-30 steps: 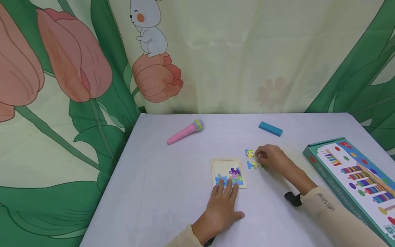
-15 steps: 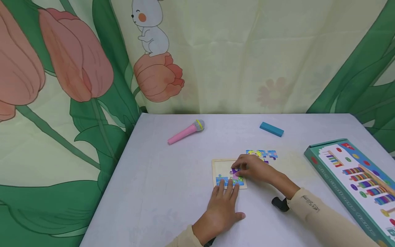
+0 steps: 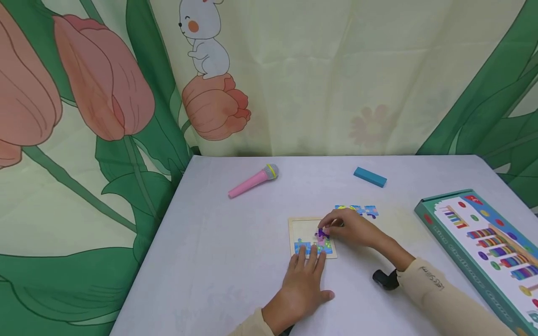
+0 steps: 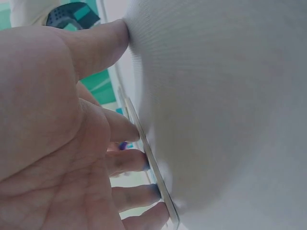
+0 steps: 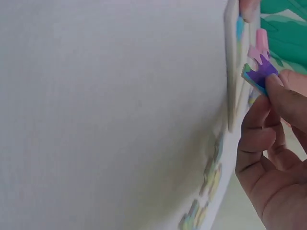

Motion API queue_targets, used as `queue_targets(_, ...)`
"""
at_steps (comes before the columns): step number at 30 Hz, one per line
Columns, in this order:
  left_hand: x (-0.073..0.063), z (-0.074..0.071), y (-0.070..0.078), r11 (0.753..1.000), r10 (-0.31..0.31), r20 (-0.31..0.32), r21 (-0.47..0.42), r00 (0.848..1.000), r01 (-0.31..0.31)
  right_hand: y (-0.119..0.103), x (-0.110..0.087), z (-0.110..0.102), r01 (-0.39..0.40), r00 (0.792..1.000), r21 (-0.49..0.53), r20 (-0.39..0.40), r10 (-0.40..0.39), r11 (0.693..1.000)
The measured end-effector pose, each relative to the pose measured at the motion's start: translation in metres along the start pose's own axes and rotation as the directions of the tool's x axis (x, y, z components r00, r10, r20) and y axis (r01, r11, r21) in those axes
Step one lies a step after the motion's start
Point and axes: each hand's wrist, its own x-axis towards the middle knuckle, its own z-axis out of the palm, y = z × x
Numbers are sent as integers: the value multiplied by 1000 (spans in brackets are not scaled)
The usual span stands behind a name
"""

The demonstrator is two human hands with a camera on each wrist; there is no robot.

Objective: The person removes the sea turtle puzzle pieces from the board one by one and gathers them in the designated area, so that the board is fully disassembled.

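**Purple puzzle piece (image 5: 263, 73) pinched above a small tray (image 3: 291, 238)**

From here I can see the right hand (image 3: 350, 227) pinching the purple puzzle piece between thumb and fingers, tilted, over the right part of the tray. Whether it touches what lies under it, I can't tell. The left hand (image 3: 299, 285) has its fingers straight and slightly spread, tips resting on the tray's near edge, thumb out to the side. Blue-toned pieces (image 3: 301, 246) lie inside along that same edge, partly under the fingertips.

More loose pieces (image 3: 371, 211) sit on the white worktop (image 3: 201, 270) beyond the right hand, which covers some of them. Farther back are a pink toy microphone (image 3: 252, 181) and a blue block (image 3: 370, 177); a green-sided box (image 3: 483, 247) lies well off to the right.
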Motion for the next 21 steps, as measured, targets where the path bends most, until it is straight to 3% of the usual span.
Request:
queue_targets(5, 0, 0, 1, 1000, -2, 8, 9, 1000, 2, 11, -10, -28, -130, 991, 23, 4, 130, 991)
queue_targets(12, 0, -1, 0, 1000, 1, 21, -17, 1000, 0, 41, -36, -77, -341, 938, -55, 43, 344, 938)
queue_targets(18, 0, 0, 0, 1000, 7, 24, -21, 1000, -6, 60, -45, -85, -422, 904, -85, 38, 426, 903)
queue_targets(21, 0, 1, 1, 1000, 10, 3, -25, 1000, -10, 63, -45, -82, -427, 903, -96, 14, 430, 899)
